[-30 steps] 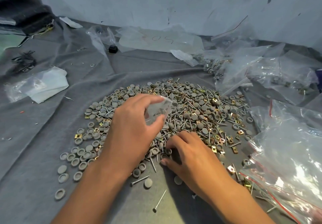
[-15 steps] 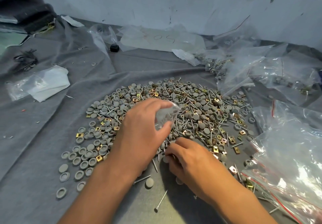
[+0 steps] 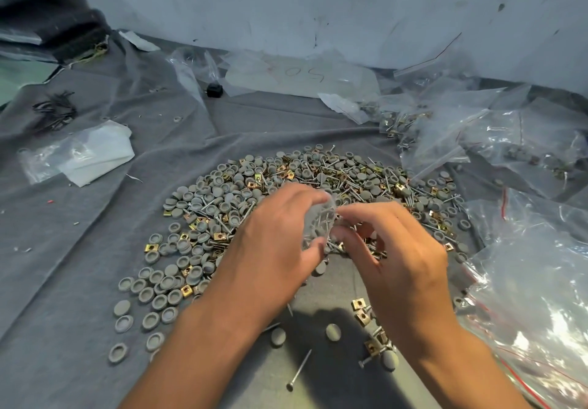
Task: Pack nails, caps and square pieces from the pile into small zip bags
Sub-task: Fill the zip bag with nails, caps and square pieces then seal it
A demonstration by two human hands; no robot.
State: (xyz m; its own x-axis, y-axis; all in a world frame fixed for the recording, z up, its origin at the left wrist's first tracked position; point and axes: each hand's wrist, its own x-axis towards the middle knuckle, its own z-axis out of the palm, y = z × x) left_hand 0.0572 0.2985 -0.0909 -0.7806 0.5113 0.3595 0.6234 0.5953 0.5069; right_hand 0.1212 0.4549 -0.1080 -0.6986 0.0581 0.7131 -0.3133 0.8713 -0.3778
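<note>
a grey cloth (image 3: 79,268) covers the work surface in front of you, running back to a scuffed pale wall (image 3: 318,7).

your left hand (image 3: 270,249) pinches a small clear zip bag (image 3: 319,221) between thumb and forefinger, holding it upright just above the pile; thin nail shanks show through its plastic. your right hand (image 3: 401,249) meets the bag from the other side, fingers curled with the tips at its mouth. they are blurred, so you cannot tell what they pinch, if anything.

right under both hands lies the pile (image 3: 286,186): grey round caps (image 3: 219,192), brass-coloured square pieces (image 3: 219,236) and slim nails (image 3: 321,170) all mixed together, spread wide across the cloth. strays sit nearer you: a lone nail (image 3: 299,369) between your forearms, a few caps around it, and some square pieces by your right wrist.

to your right a heap of large clear plastic bags (image 3: 534,281) with red seal lines crowds the edge of the pile, some further back already holding hardware. to your far left a folded clear bag with white paper (image 3: 86,151) lies flat, well apart from the pile. near the wall rests a clear sheet with handwriting (image 3: 302,74) and a small black object (image 3: 214,90) beside it.
</note>
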